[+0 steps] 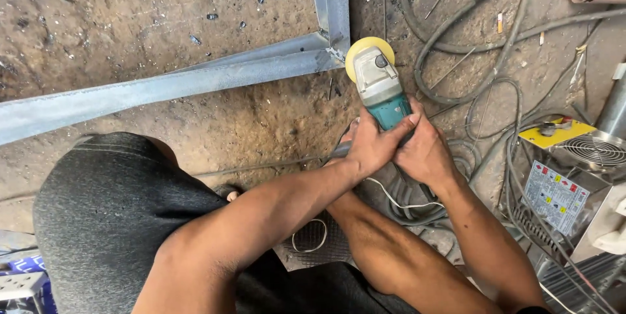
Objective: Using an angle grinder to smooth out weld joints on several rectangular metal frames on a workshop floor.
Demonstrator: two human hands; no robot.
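Left hand: the left hand (373, 146) is wrapped tight around the rear body of the angle grinder (381, 91), fingers curled over the teal housing from the left side.
Right hand: the right hand (425, 152) is closed on the same body from the right, touching the left hand, its thumb laid along the housing.
Angle grinder: teal and grey, held low over the ground and pointing away from the person; its yellow disc (366, 50) sits at the welded corner of the steel frame (261, 66).
Steel frame: grey square tubing lying on the dirt floor (130, 14), one long rail running left and a shorter one running to the top edge, meeting at the corner beside the disc.
Knee: the person's left knee in dark grey shorts (111, 223) fills the lower left.
Cables: black hoses and cables (469, 73) loop across the floor to the right.
Welding machine: a grey welder (567, 183) with a yellow panel and a round fan grille stands at the right edge.
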